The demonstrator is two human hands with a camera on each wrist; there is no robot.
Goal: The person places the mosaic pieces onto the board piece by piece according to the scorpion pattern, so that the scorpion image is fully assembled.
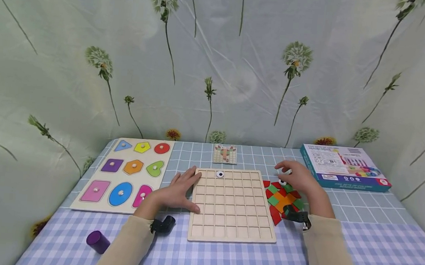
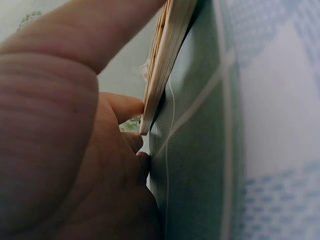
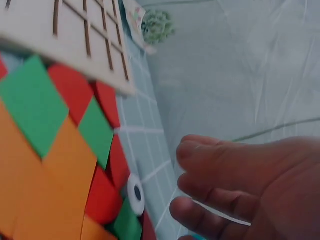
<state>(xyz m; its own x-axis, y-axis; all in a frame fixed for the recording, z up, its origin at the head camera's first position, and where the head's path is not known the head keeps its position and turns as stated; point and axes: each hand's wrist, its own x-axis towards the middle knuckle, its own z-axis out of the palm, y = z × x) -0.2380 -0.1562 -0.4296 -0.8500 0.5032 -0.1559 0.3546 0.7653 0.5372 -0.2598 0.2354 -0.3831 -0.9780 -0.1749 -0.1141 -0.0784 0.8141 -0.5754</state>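
Note:
A wooden grid board [image 1: 233,207] lies before me, with one round eye piece [image 1: 220,174] in its top row. My left hand [image 1: 178,191] rests at the board's left edge, fingers spread and thumb touching the rim; the left wrist view shows its fingertips against the board's side. Beyond the board's right edge is a pile of red, green and orange pieces [image 1: 281,200]. Above the pile's far end hovers my right hand [image 1: 299,176], fingers loosely bent with nothing seen between them. A second eye piece [image 3: 136,194] lies among the coloured pieces near those fingers.
A small pattern card [image 1: 225,154] stands behind the board. To the left lies a shape puzzle board [image 1: 90,173] with knobbed pieces, and a purple cylinder [image 1: 97,241] is nearer me. A boxed set [image 1: 344,168] sits at the back right, before the curtain.

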